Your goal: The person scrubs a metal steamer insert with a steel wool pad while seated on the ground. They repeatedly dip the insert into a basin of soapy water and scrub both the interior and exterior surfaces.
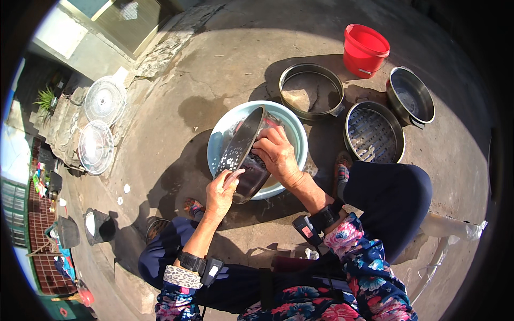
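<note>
A dark metal steamer pot (pixel 243 144) with rows of holes is tipped on its side over a light blue basin (pixel 301 134) of sudsy water. My left hand (pixel 219 193) grips its near rim, the thumb stretched along the metal. Against the pot's shiny outer wall, my right hand (pixel 277 155) presses with curled fingers. Whatever is under those fingers is hidden; a reddish patch shows just beyond them, and I cannot tell if it is a cloth or a reflection.
Beyond the basin's right side lie a metal ring-shaped steamer tier (pixel 335 83), a perforated steamer tray (pixel 399 131) and a deep metal pot (pixel 428 101). Behind them stands a red bucket (pixel 365 51). Two fan grilles (pixel 96 147) lean at left, near a dark bucket (pixel 104 227).
</note>
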### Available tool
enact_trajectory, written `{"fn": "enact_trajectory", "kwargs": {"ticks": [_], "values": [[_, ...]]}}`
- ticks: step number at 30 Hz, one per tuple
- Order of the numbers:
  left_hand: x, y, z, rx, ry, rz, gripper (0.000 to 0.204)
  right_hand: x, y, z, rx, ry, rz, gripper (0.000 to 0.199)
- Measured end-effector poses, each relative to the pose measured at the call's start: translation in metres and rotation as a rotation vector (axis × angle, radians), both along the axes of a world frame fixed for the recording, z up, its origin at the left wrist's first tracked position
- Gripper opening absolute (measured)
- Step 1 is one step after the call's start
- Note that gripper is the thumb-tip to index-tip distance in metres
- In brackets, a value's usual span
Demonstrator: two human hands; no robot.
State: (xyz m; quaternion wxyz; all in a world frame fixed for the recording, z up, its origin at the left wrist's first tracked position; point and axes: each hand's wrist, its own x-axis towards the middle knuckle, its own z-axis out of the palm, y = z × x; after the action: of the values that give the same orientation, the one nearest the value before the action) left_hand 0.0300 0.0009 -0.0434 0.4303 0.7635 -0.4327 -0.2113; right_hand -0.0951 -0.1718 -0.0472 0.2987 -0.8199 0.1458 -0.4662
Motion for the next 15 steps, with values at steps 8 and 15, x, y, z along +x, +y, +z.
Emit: {"fn": "enact_trajectory", "kwargs": {"ticks": [8,15], "values": [[0.009,-0.009,0.004,0.059,0.024,0.070,0.020,-0.005,0.027,0.008,0.134,0.059,0.051,0.028],[0.018,-0.006,0.008,0.009,0.267,0.078,0.027,-0.010,0.037,0.010,0.221,0.138,0.239,0.054]]}}
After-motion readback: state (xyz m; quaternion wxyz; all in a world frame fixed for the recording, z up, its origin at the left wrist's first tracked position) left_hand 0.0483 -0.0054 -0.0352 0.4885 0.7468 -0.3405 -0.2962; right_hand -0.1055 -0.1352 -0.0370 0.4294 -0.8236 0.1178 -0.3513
